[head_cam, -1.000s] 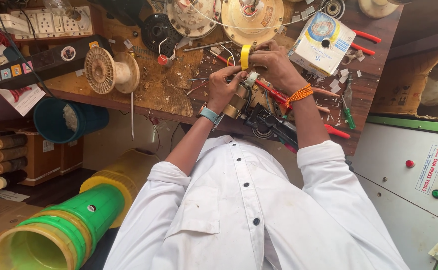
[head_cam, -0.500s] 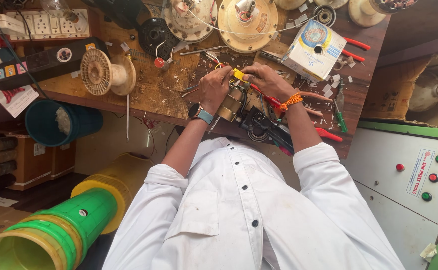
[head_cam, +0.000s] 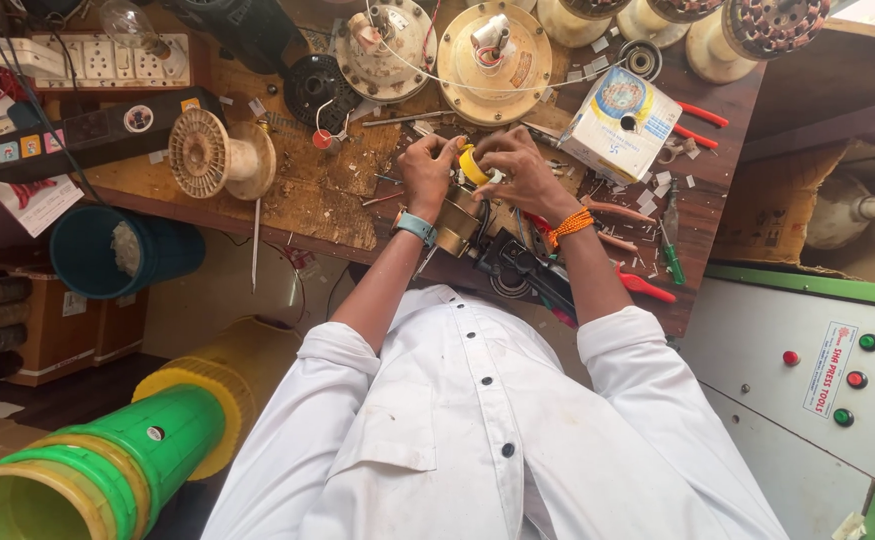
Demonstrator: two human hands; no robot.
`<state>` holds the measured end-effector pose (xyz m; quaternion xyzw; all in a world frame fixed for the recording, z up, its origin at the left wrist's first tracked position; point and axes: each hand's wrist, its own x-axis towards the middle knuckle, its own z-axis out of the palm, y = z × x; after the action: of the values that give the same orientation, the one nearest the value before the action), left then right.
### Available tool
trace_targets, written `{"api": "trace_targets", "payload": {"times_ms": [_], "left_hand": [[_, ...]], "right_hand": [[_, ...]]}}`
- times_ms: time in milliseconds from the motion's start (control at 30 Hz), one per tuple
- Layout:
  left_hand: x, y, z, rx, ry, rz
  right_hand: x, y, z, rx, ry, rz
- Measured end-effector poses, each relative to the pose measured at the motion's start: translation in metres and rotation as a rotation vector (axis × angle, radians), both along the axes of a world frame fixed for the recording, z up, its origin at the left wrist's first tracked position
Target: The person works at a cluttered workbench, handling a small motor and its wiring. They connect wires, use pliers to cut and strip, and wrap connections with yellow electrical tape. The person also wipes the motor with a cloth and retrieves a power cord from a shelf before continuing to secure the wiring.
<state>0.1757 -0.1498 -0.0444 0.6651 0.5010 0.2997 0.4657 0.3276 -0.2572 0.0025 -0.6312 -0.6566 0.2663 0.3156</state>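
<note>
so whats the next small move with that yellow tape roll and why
Probably keep drawing the tape roll round the metal part: both hands, left and right, meet on the roll just above that part, so the wrap looks unfinished.

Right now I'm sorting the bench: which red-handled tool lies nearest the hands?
The red-handled pliers just beyond the right hand, beside its orange wrist thread. The red-handled tool at the bench edge and the pair past the box lie farther off.

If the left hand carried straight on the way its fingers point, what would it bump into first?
The left hand likely meets the small yellow roll of tape at its fingertips, then the right hand; depth is uncertain.
</note>
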Motion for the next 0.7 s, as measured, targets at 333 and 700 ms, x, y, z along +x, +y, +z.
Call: {"api": "trace_targets", "payload": {"times_ms": [333, 700], "left_hand": [[-0.011, -0.018, -0.011, -0.072, -0.152, -0.389], [-0.013, -0.018, 0.012, 0.055, -0.178, -0.174]], "right_hand": [[0.037, 0.007, 0.003, -0.04, -0.278, 0.066], [0.026, 0.023, 0.006, -0.102, -0.091, 0.21]]}}
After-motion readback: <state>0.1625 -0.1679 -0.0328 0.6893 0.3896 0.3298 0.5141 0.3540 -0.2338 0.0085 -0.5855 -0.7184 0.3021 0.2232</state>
